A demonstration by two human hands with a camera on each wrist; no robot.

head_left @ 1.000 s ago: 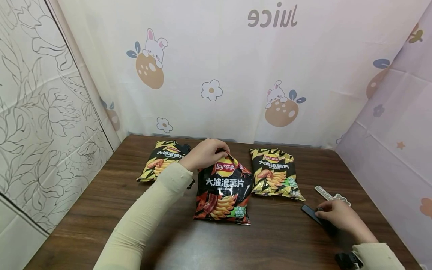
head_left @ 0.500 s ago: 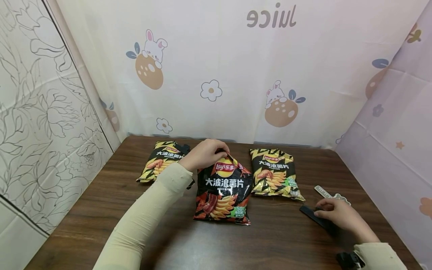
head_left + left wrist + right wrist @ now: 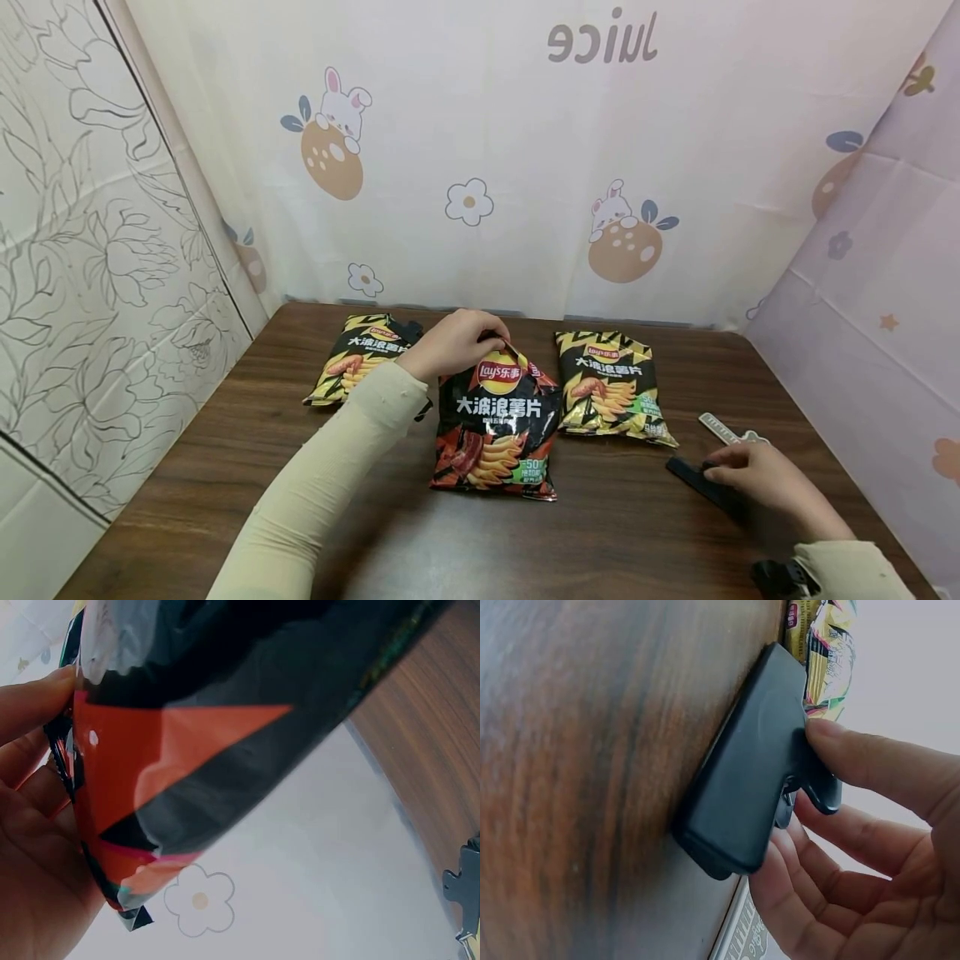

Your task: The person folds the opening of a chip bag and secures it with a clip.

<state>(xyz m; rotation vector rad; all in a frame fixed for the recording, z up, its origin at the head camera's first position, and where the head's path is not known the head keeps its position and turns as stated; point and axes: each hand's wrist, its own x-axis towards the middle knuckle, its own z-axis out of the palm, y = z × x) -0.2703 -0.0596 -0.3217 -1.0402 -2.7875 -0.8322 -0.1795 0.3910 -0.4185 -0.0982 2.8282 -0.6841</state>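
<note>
In the head view my left hand (image 3: 461, 343) pinches the top edge of a black and red Lay's potato chip bag (image 3: 498, 417) standing at the table's middle. The left wrist view shows the thumb and fingers on either side of the bag's (image 3: 187, 765) edge. My right hand (image 3: 772, 487) is low over the table at the right, gripping a black bag clip (image 3: 705, 486). In the right wrist view, thumb and fingers hold the clip (image 3: 750, 765) by its handle tabs, its long bar close to the tabletop. Whether its jaws are parted is hard to see.
Yellow and black chip bags lie at back left (image 3: 356, 360) and back right (image 3: 611, 387). A dark clip (image 3: 408, 330) sits on the left one's edge. Beyond my right hand lies a white clip-like piece with a scalloped end (image 3: 720, 428). Curtains stand behind the wooden table (image 3: 600, 533).
The black clip has turned slightly in my right hand, its upper face now looking darker. The right wrist has shifted a little to the right. My left hand and its bag stay put.
</note>
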